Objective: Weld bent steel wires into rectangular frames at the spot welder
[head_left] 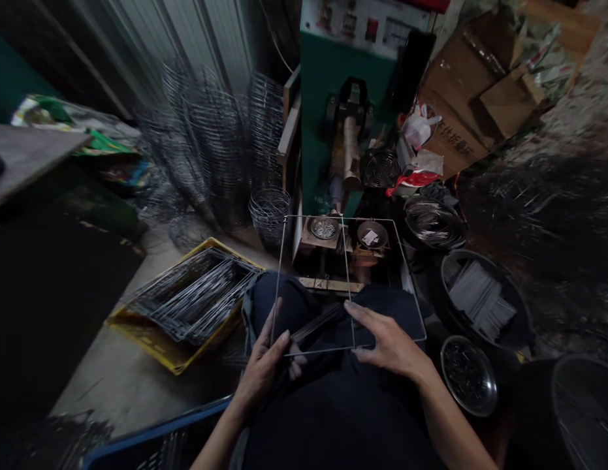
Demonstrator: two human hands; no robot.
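A rectangular wire frame with a cross wire is held up over my lap, its far edge close to the machine's electrode. My left hand is closed around the frame's near left corner. A few loose straight wires run out from beside these left fingers; whether the hand grips them too I cannot make out. My right hand pinches the frame where the cross wire meets the near edge, its thumb below and fingertips on the cross wire. Ahead stands a green welding machine with a copper-coloured electrode arm.
A yellow crate of wire frames sits at left. Behind it rise stacks of wire rings. Small bowls with metal bits stand under the electrode. At right are a basin of straight wires, a metal bowl and cardboard boxes.
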